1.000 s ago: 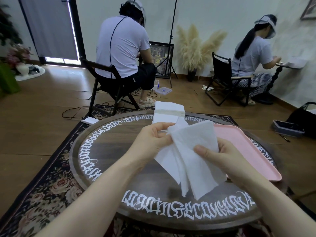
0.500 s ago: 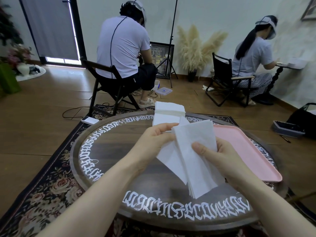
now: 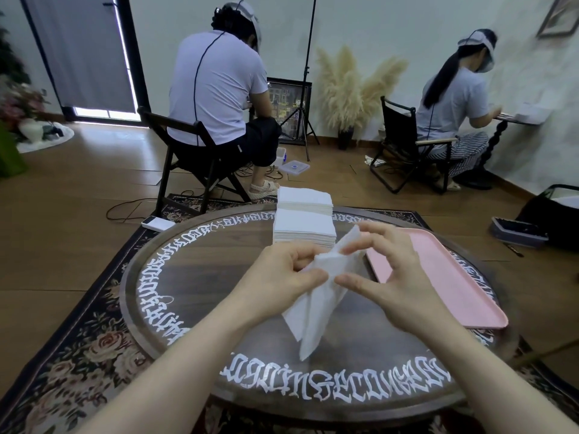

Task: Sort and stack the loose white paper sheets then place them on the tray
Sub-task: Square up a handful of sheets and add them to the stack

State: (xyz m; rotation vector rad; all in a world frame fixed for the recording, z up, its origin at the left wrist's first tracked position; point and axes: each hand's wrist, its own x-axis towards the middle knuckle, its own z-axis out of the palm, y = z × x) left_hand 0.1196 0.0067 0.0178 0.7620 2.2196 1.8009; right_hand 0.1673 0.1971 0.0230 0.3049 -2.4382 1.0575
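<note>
A small bunch of white paper sheets hangs edge-down above the middle of the round table. My left hand pinches its top left corner. My right hand holds the upper right side, thumb and forefinger on the top sheet, the other fingers spread. Behind the hands, a thick stack of white sheets lies on the table, with a second stack right behind it. A pink tray lies empty at the right of the table.
The dark round table bears white lettering around its rim. Two seated people work with their backs to me, one behind the table, one at the far right. A white device lies on the rug's edge.
The sheets have been gathered closer together and turned more edge-on. Both hands have risen to the top of the bunch, and my right hand has shifted from its side to its upper edge.
</note>
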